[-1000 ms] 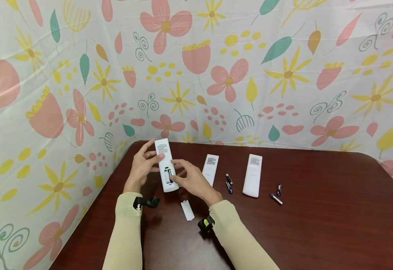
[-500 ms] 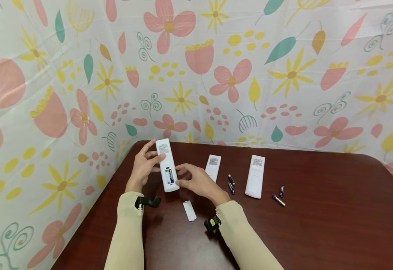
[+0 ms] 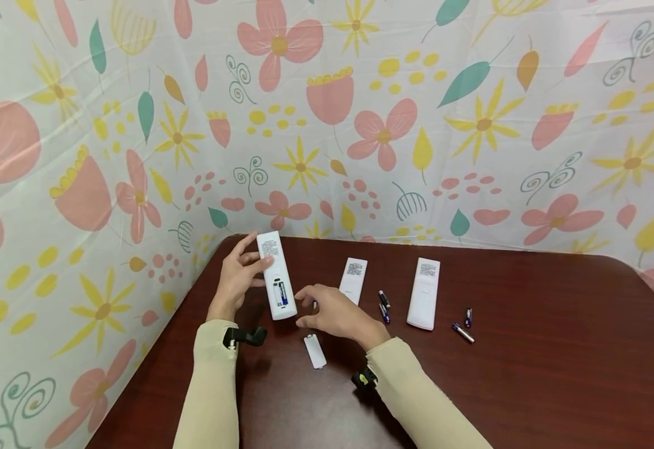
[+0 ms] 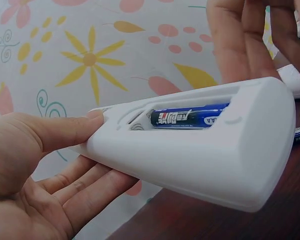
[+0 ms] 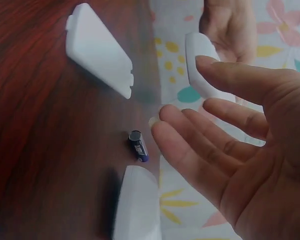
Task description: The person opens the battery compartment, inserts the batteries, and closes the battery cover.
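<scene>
My left hand holds a white remote control back side up, thumb on its back and fingers beneath. Its battery compartment is uncovered, and a blue AAA-looking battery lies in it. Whether a second one sits there I cannot tell. Just right of the remote's lower end, my right hand hovers with loosely bent fingers, apart from it and holding nothing. In the right wrist view, a loose battery lies on the table beyond those fingers. The white battery cover lies on the table below the remote.
Two more white remotes lie on the dark wooden table: one remote partly behind my right hand, the other remote farther right. Loose batteries lie between them, and further batteries at the right. Floral cloth hangs behind.
My right fingers have come away from the battery compartment, moving right and slightly down, and the blue battery is now in full view. The left hand still holds the remote in place.
</scene>
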`<state>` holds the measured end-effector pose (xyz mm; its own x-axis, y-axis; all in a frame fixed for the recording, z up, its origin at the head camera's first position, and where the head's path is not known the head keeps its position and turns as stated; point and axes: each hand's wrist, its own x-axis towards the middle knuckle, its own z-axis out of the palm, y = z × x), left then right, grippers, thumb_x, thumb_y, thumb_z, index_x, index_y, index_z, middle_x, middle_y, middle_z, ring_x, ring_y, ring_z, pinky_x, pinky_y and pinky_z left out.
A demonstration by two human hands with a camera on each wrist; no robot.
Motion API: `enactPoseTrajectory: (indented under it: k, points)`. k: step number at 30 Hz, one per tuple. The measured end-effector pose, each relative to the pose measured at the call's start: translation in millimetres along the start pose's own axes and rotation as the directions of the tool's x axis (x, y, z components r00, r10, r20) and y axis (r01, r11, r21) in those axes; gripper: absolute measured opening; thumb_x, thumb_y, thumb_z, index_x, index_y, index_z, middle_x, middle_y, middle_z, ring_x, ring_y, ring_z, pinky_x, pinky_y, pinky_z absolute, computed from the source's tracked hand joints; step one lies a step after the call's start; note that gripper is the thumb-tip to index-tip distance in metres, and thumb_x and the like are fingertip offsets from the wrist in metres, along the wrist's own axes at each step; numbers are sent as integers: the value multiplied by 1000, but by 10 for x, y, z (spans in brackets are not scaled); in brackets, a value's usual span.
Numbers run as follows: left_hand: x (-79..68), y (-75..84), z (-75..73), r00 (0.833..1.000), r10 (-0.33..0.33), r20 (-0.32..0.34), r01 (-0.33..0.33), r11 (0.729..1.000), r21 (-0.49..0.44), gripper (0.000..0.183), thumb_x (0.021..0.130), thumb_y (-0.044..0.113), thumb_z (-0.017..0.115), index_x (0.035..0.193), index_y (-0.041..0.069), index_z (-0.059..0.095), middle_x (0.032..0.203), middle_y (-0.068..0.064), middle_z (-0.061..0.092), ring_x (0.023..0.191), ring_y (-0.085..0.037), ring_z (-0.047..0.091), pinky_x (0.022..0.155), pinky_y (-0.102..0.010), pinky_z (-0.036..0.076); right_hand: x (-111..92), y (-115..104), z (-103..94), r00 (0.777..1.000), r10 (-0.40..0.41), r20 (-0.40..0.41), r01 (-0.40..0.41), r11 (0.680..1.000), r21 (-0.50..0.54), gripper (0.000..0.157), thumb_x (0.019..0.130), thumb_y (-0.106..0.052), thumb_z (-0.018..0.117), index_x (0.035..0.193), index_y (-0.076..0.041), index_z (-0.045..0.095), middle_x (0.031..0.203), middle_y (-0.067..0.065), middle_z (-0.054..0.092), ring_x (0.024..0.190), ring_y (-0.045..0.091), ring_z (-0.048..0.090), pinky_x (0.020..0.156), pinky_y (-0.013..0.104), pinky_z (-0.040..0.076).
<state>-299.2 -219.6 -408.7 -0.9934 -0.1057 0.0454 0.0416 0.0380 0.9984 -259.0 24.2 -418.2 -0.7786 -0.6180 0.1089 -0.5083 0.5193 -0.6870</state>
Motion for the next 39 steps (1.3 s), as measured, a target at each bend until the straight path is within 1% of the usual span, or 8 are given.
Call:
enactPoseTrajectory:
  k: [4, 8, 17, 21, 24, 28, 33, 39]
  points:
    - [-3, 0, -5, 1000, 0, 1, 0, 1000, -1, 75, 99, 6, 78, 163, 29, 47, 131, -22, 64, 89, -22, 74, 66, -35, 65, -44, -30, -19, 999, -28, 36, 31, 998, -64, 42, 91, -16, 88, 127, -3, 70, 107, 9, 69, 94, 24, 65, 82, 37, 55]
    - [-10, 3, -7, 1000, 1, 0, -1, 1000, -5, 75, 99, 5, 78, 163, 29, 46, 130, -22, 64, 88, -22, 74, 66, -35, 65, -84, -31, -13, 995, -32, 94, 43, 993, -112, 44, 88, -17, 90, 125, -2, 71, 109, 11, 69, 100, 28, 67, 87, 40, 55]
    - [-13, -1, -14, 1000, -2, -5, 2, 1000, -8, 75, 99, 4, 77, 163, 29, 47, 130, -22, 64, 87, -22, 74, 66, -35, 65, -159, 54, 72, 980, 1, 197, 37, 981, -189, 50, 80, -24, 97, 122, -9, 74, 112, 4, 66, 102, 21, 68, 89, 35, 56]
    - [-17, -2, -14, 1000, -1, -2, 1, 1000, -5, 75, 99, 5, 77, 163, 30, 47, 130, -22, 64, 88, -23, 74, 66, -35, 65, -177, 71, 91, 979, -2, 203, 44, 978, -204, 52, 79, -25, 98, 123, -9, 74, 111, 2, 63, 98, 18, 68, 85, 34, 56]
    - [-18, -2, -13, 1000, 0, 1, 0, 1000, -6, 76, 99, 5, 77, 163, 30, 46, 130, -22, 64, 88, -23, 74, 66, -35, 65, -191, 83, 108, 980, -7, 198, 49, 977, -209, 51, 78, -25, 98, 121, -9, 75, 108, 1, 60, 89, 15, 65, 80, 32, 55]
    - [-12, 2, -11, 1000, 2, 1, -2, 1000, -12, 75, 99, 5, 78, 163, 29, 47, 132, -24, 63, 87, -21, 74, 66, -35, 65, -205, 103, 122, 983, -31, 180, 67, 978, -199, 45, 77, -24, 98, 114, -9, 78, 105, 0, 58, 81, 11, 59, 75, 30, 53]
    - [-8, 2, -14, 1000, 3, -1, -3, 1000, -15, 75, 99, 5, 77, 163, 29, 47, 134, -26, 62, 87, -21, 74, 66, -35, 65, -223, 121, 131, 987, -50, 155, 78, 980, -180, 37, 78, -22, 98, 106, -10, 79, 103, -1, 58, 80, 10, 57, 76, 30, 53]
    - [-4, 4, -7, 1000, 5, 1, -5, 1000, -15, 75, 99, 5, 77, 163, 30, 47, 133, -26, 62, 89, -21, 75, 66, -35, 65, -251, 131, 150, 989, -75, 128, 96, 982, -165, 36, 78, -19, 98, 106, -9, 77, 103, -1, 60, 79, 10, 57, 77, 30, 53]
